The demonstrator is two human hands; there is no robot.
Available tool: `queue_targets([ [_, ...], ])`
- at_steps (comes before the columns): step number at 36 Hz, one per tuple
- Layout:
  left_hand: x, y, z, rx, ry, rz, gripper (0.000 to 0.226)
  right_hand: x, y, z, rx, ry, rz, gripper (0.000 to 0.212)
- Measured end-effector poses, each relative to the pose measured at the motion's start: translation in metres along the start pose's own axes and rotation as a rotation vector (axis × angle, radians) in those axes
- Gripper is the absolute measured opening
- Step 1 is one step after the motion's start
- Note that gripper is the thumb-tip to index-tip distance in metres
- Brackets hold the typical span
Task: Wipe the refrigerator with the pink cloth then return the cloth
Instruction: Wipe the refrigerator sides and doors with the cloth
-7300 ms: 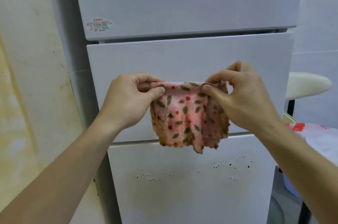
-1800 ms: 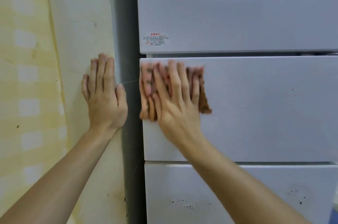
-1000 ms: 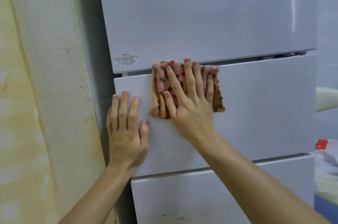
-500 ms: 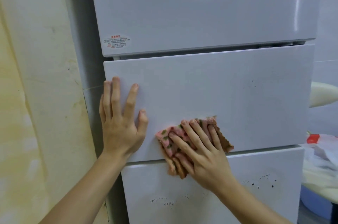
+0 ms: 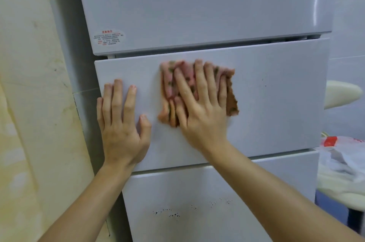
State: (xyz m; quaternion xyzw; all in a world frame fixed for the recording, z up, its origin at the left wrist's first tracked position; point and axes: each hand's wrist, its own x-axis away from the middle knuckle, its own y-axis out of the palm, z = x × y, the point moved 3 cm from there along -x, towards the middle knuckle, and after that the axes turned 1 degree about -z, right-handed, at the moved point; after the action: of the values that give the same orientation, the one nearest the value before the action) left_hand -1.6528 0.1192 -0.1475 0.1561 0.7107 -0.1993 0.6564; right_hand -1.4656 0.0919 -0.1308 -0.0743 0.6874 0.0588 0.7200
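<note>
Presses the pink cloth (image 5: 167, 87) flat on the refrigerator (image 5: 197, 4) with the right hand (image 5: 201, 117), fingers straight and a little apart, lying on top of the cloth. Holds it high on the middle drawer (image 5: 276, 107), close to the top edge, a bit left of the middle. Rests the left hand (image 5: 122, 131) flat on the same drawer, just left of the cloth and not touching it, fingers straight, thumb out to the side. Up on the top door, on the left, a small sticker (image 5: 108, 37) with red writing. Down on the bottom drawer, little black spots (image 5: 167, 214). Far right, a white bag (image 5: 343, 156) with a red patch.
</note>
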Motion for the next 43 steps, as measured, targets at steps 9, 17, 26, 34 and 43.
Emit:
queue_targets([
  [9, -0.001, 0.003, 0.020, 0.014, 0.090, -0.004, 0.070, 0.114, -0.016, 0.029, -0.042, -0.339, -0.252, 0.049],
  [17, -0.009, 0.008, 0.038, 0.035, 0.124, -0.071, 0.066, 0.054, -0.027, 0.069, -0.042, -0.140, -0.155, 0.050],
  [26, -0.021, 0.024, 0.077, 0.111, 0.155, -0.045, 0.064, -0.003, -0.018, 0.058, -0.060, 0.211, 0.029, 0.054],
  [34, -0.021, 0.030, 0.089, 0.056, 0.150, -0.003, 0.062, 0.092, -0.025, 0.073, -0.024, -0.090, -0.139, 0.050],
  [43, -0.022, 0.030, 0.098, 0.035, 0.087, -0.030, 0.062, 0.124, -0.032, 0.090, -0.002, -0.158, -0.240, 0.052],
])
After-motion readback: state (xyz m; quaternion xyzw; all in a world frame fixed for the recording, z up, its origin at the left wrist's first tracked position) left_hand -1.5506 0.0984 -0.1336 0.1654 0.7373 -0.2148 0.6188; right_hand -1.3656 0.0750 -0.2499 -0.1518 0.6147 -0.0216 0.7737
